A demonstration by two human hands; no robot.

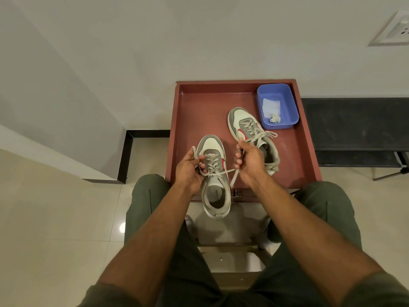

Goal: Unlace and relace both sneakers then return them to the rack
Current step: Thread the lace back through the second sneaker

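A person sits facing a pale wall, seen from above, knees in dark green trousers [327, 209] spread to either side over a cream tiled floor [55, 218]. Between and just beyond the knees stands a reddish-brown tray-topped table [192, 111] with a raised rim. A dark bench [354, 127] runs along the wall to the right of the table.

Two grey and white sneakers with red side marks are at the table. The near sneaker [215, 193] is on the left, toe pointing away, its heel hanging past the table's near edge. The far sneaker [245, 122] rests on the table surface to the right, laced and tied in a bow, toe pointing away.

At the far right corner of the table sits a blue plastic tub [290, 103] holding a white cloth [271, 105] and a small pale crumpled scrap.

Both bare forearms reach forward to the near sneaker. The left hand [188, 167] is curled closed beside the shoe's left side, fingers pinching one end of the beige lace [218, 173], whose tip loops up above the knuckles. The right hand [249, 160] is closed just right of the shoe, thumb and fingers pinching the other lace end, which is drawn taut across the shoe's opening and hangs down below the hand.
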